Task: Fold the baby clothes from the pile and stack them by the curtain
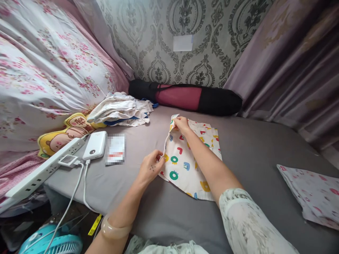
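A white children's garment [190,169] printed with coloured letters lies partly folded on the grey sheet in front of me; its exact cut cannot be made out. My left hand [150,166] pinches its near left edge, thumb and fingers closed on the fabric. Farther away, my right hand [181,125] grips the far left corner and lifts it a little off the sheet. Between the two hands the left edge runs taut. My right forearm crosses over part of the print and hides it.
Crumpled clothes [124,107] lie at the back left, near a black and maroon bag [180,97] along the wall. On the left are a power strip [42,173], a power bank [94,145] with cables and a yellow cushion [60,137]. Folded pink-print cloth [312,194] lies right; a turquoise fan [53,241] stands below.
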`<state>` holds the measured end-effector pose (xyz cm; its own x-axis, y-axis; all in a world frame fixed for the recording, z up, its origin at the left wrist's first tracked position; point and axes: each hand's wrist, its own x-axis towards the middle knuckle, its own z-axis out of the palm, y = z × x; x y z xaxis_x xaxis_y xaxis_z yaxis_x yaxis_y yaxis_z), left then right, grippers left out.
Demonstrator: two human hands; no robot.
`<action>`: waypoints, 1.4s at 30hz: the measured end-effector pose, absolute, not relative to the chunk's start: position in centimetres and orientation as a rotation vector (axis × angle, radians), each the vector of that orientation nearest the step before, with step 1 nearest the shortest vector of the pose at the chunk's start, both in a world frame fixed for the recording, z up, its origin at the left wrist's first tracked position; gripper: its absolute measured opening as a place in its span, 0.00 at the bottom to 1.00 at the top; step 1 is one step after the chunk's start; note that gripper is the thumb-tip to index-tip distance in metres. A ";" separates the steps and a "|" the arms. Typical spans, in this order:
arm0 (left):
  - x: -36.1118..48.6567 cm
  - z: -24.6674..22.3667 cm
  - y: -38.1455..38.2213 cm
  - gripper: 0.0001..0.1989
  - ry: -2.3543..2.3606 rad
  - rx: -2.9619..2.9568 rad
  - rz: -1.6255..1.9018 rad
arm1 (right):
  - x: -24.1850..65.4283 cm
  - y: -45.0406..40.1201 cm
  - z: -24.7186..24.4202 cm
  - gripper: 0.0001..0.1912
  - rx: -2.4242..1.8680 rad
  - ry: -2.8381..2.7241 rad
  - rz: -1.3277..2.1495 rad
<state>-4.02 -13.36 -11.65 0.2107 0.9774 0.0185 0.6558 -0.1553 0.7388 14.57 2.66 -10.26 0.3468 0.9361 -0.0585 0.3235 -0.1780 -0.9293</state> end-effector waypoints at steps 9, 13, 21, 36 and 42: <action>-3.0 -12.2 -14.5 0.09 1.228 2.083 0.848 | 21.1 -2.2 -9.6 0.04 -1.563 -0.842 0.967; -2.4 -12.2 -15.1 0.09 1.075 2.200 0.845 | 22.9 -3.5 -10.6 0.06 -1.580 -0.826 0.958; -1.4 -13.6 -15.7 0.07 0.897 2.443 0.641 | 25.2 -5.0 -12.1 0.06 -1.812 -0.759 0.960; -1.1 -12.4 -15.8 0.14 0.927 2.482 0.671 | 25.3 -5.0 -12.4 0.15 -2.173 -1.308 0.155; -1.1 -13.6 -15.0 0.17 0.945 2.635 0.561 | 20.8 -2.6 -13.2 0.25 -2.053 -2.043 0.097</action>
